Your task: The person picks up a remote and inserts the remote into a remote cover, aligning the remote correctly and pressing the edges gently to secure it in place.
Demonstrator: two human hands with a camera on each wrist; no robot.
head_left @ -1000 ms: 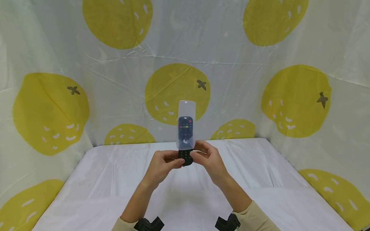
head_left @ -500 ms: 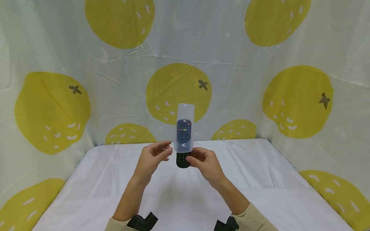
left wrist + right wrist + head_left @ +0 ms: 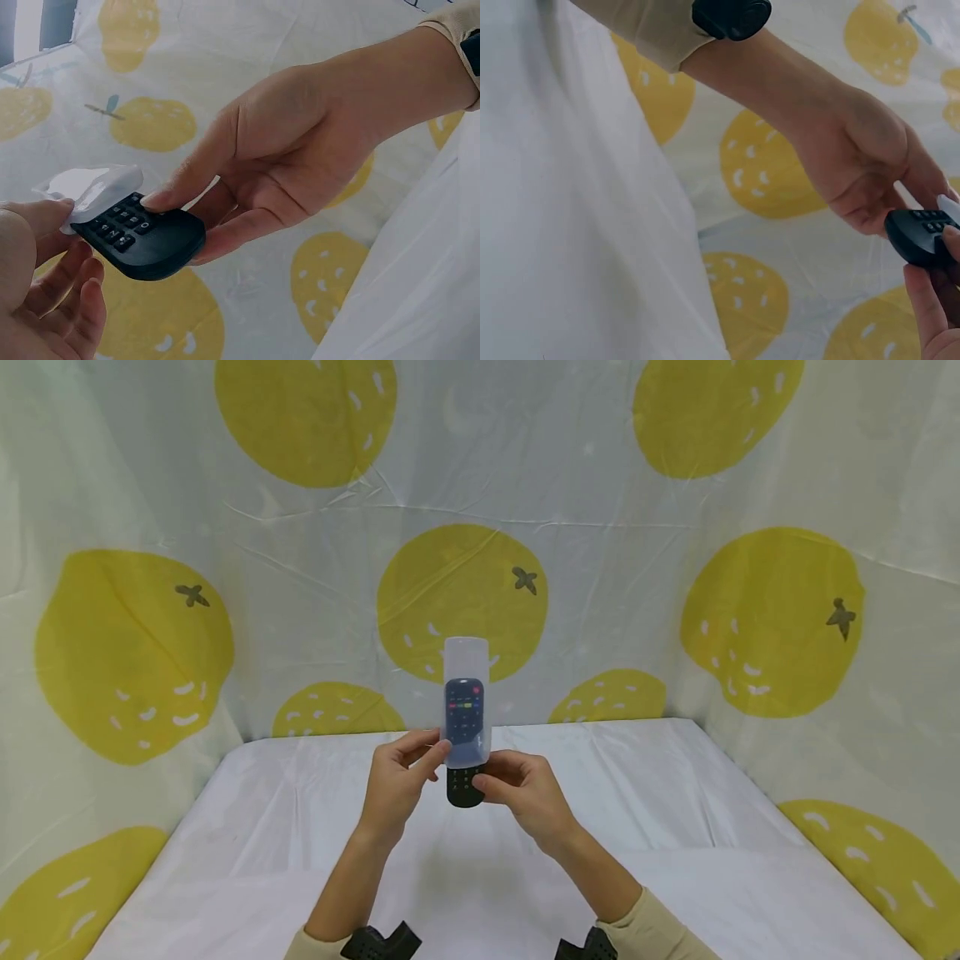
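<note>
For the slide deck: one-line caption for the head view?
Right hand holds remote; left hand pinches its half-on clear sleeve.

A makeshift recording booth: lemon-print sheeting (image 3: 675,568) walls a white-draped table (image 3: 675,827).

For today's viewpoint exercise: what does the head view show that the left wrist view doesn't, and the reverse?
Head view only: the translucent soft cover standing tall over the black button remote, above the white-clothed table. Left wrist view only: the remote's bare rounded end close up, right hand cradling it. Both: left hand pinching the cover's open edge.
</note>
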